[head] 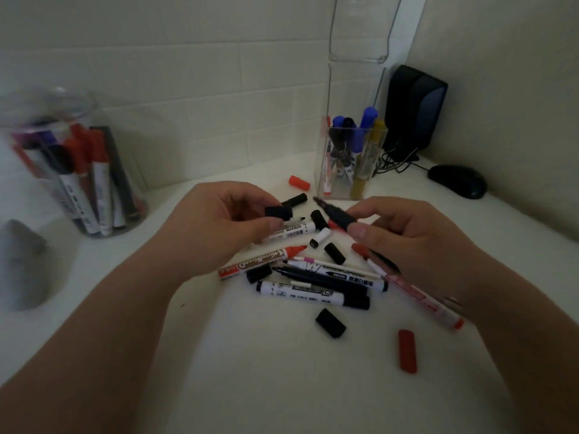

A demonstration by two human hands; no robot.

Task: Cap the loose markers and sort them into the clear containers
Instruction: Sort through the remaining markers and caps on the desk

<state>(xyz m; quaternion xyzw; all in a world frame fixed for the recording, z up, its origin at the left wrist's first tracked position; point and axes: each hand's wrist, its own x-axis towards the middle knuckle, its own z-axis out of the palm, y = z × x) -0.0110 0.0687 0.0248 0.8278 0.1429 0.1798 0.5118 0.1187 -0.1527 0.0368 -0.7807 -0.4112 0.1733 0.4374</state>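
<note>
My left hand (225, 214) pinches a black cap (278, 212) above the pile. My right hand (404, 233) holds an uncapped black marker (335, 214), its tip pointing left toward the cap with a small gap between them. Beneath lie several loose markers, among them a red-tipped whiteboard marker (260, 261) and a black one (313, 295). Loose caps are scattered: black (330, 323), dark red (407, 350), orange-red (299, 182). A round clear jar (72, 170) of markers stands at left. A square clear container (351, 161) with blue, black and yellow markers stands behind the pile.
A black speaker (413, 111) and a black mouse (457, 181) with cables sit at the back right corner. A tall clear holder (360, 29) rises behind the square container. A grey object (22, 264) lies at the left edge. Tiled wall closes the back.
</note>
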